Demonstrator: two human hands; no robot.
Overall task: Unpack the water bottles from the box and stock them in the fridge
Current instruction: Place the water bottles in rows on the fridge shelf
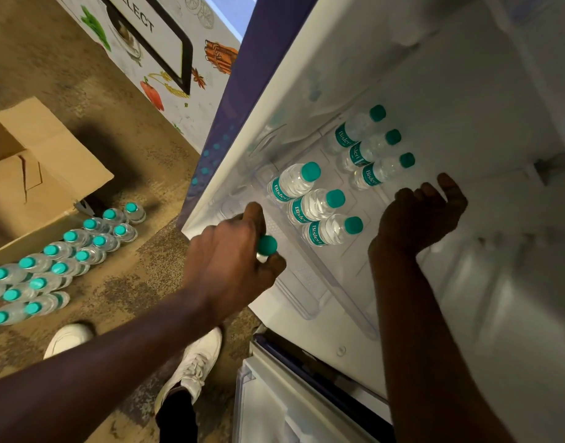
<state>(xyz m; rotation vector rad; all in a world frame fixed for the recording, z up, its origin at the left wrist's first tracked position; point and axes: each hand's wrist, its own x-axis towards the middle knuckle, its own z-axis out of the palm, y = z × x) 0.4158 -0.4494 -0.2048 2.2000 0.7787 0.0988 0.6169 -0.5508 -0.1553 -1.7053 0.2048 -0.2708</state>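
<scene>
each bottle [318, 204]: clear, teal cap, teal label with white lettering. fridge interior [466, 91]: white; outer side [259, 59]: dark blue-purple. box [51, 161]: plain brown. floor [131, 282]: mottled brown. shoes [195, 366]: white. wall [195, 110]: white, printed red, green, orange motifs.

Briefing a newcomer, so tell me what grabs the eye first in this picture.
First, six teal-capped bottles standing in two rows of three on the fridge shelf. The left hand grips another bottle at the shelf's front; the right hand holds nothing beside the back row. More bottles line the floor by the cardboard box.
</scene>
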